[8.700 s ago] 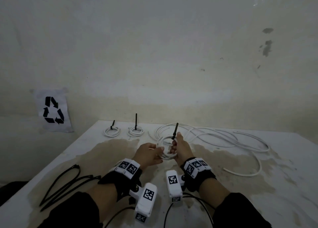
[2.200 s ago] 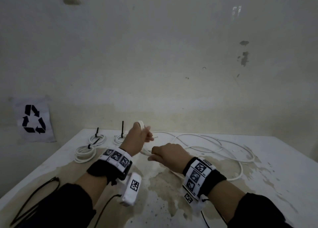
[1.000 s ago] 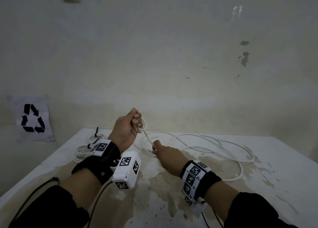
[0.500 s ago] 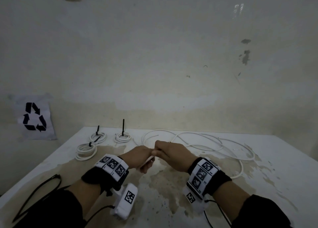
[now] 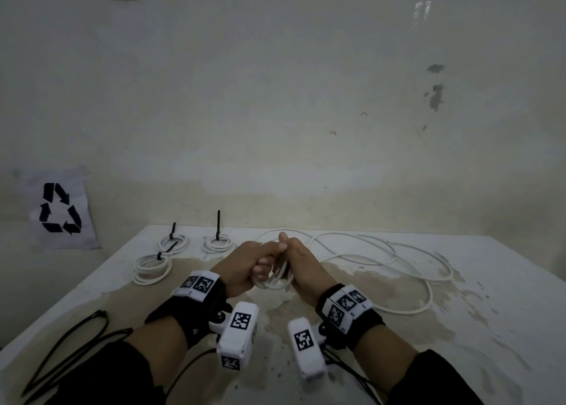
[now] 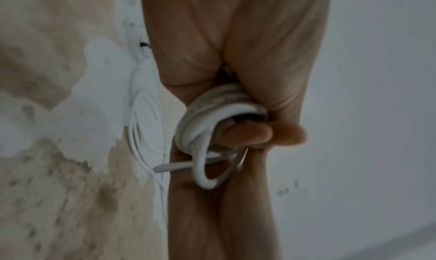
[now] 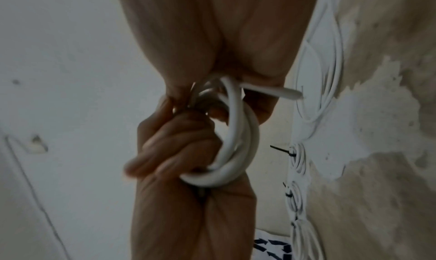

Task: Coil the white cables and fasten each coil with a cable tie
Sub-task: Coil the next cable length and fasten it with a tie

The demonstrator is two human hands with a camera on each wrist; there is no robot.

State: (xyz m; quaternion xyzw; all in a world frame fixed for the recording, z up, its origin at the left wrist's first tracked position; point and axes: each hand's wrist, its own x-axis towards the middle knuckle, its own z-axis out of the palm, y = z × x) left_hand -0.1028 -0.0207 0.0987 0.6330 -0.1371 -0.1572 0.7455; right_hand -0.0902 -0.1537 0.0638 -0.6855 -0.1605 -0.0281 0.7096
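Your two hands meet at the centre of the head view, just above the stained table (image 5: pixel 459 328), and between them you hold a small coil (image 5: pixel 277 277) of white cable. Your left hand (image 5: pixel 248 265) has its fingers curled round the coil's left side, with the thumb reaching forward to touch the right hand. Your right hand (image 5: pixel 301 265) is pressed against the coil from the right; its fingers are folded over the loops, so both hands are gripping the coil. In the left wrist view the coil (image 6: pixel 212 122) shows several turns bunched under your fingers (image 6: pixel 245 135), and the cut end (image 6: pixel 165 169) of the cable pokes out to the left of centre. In the right wrist view the coil (image 7: pixel 233 143) hangs as loose rings in the middle of the frame, the end (image 7: pixel 278 92) pointing right. Three tied coils lie at the left of the table's far side: one (image 5: pixel 151 268) nearest you, one (image 5: pixel 173 242) behind it and one (image 5: pixel 218 243) to the right, each with a black tie (image 5: pixel 218 224) sticking up or slanting. Loose cables (image 5: pixel 398 257) sprawl across the right of the table. Black ties (image 5: pixel 70 346) lie at the lower left. A recycling sign (image 5: pixel 59 208) hangs on the wall (image 5: pixel 275 98) at the left.
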